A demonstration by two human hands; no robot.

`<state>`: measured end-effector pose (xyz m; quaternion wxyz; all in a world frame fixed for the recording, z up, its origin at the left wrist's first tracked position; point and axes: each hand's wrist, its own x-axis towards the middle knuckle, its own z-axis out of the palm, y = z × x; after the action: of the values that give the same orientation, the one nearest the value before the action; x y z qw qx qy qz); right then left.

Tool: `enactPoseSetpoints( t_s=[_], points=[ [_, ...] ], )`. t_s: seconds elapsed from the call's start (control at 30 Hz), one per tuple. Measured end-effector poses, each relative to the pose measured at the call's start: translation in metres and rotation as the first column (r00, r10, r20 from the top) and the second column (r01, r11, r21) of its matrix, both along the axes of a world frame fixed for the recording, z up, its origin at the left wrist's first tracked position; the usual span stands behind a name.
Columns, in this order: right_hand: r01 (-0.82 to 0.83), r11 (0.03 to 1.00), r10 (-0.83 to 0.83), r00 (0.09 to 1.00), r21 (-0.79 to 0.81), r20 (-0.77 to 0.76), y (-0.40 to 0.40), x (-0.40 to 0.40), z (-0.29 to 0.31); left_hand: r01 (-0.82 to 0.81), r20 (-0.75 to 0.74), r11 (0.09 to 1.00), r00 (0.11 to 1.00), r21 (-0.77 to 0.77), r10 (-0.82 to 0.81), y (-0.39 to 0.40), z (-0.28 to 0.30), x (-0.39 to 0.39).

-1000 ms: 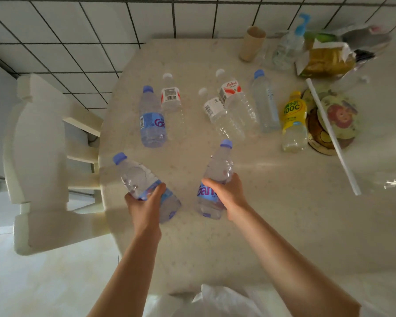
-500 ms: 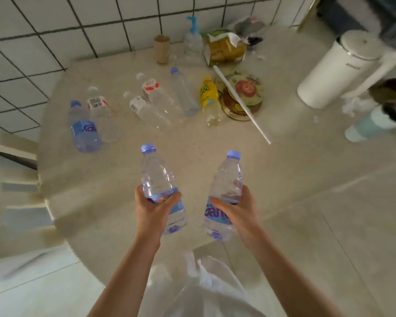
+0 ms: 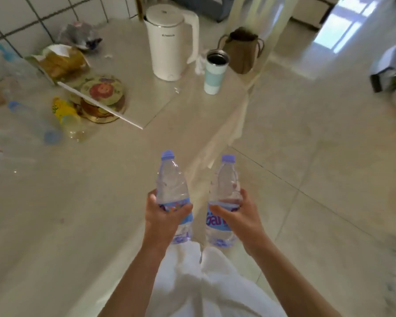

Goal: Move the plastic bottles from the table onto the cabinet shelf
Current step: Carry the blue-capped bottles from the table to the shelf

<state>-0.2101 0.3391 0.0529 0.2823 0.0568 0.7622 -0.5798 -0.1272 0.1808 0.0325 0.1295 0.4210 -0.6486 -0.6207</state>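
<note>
Left hand [image 3: 164, 219] wrapped closed around the lower body of one bottle [image 3: 173, 191], right hand [image 3: 236, 217] closed the same way on a second bottle [image 3: 225, 193]. Both bottles sit lower centre of frame, side by side and just apart, roughly upright, long axes running up the frame with blue caps at the top, tilted slightly away from the person. Both look nearly empty. The left one is over the edge of the surface [image 3: 55, 213], the right one is past it, over the tiled floor [image 3: 318, 156].

Outward: more plastic bottles lie on their sides at the far left edge of the frame, blurred, including a clear one with a blue cap [image 3: 30, 120] and a yellow-labelled one [image 3: 65, 115]. These are well apart from both hands, left hand nearer. White kettle [image 3: 169, 42] and a tumbler [image 3: 215, 72] stand upper centre.

No cabinet shelf in view, so its direction from the hands can't be told. Judgement: carry step, two bottles in hand; shelf likely off toward the open floor on the right. Either hand could place first.
</note>
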Motion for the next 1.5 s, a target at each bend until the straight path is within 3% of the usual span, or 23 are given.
enactPoseSetpoints(
  t_s=[0.17,0.37,0.67,0.87,1.0,1.1,1.5],
  points=[
    [0.246,0.969,-0.246,0.969,0.001,-0.003,0.039,-0.008,0.001,0.295,0.013,0.955,0.955,-0.027,-0.295,0.028,-0.003,-0.044],
    [0.529,0.848,-0.53,0.848,0.025,0.011,0.078,-0.014,-0.004,0.617,0.07,0.785,0.787,-0.053,-0.613,0.056,-0.001,-0.105],
    [0.852,0.524,-0.852,0.524,0.016,0.008,0.138,0.018,-0.011,0.898,0.105,0.43,0.439,-0.093,-0.892,0.131,-0.007,-0.155],
    [0.941,0.326,-0.945,0.328,0.088,-0.006,0.198,0.074,-0.012,0.976,0.117,0.198,0.208,-0.088,-0.971,0.215,-0.012,-0.144],
    [0.95,0.262,-0.959,0.276,0.167,-0.067,0.246,0.119,-0.012,0.995,0.12,0.071,0.08,-0.07,-0.99,0.283,-0.021,-0.113],
    [0.949,0.224,-0.959,0.255,0.224,-0.125,0.284,0.157,-0.007,0.997,0.132,-0.002,0.007,-0.071,-0.991,0.337,-0.026,-0.08],
    [0.973,-0.037,-0.989,-0.003,0.228,-0.147,0.422,0.264,0.0,0.967,0.116,-0.249,-0.241,-0.056,-0.963,0.517,-0.022,0.015]
  ],
)
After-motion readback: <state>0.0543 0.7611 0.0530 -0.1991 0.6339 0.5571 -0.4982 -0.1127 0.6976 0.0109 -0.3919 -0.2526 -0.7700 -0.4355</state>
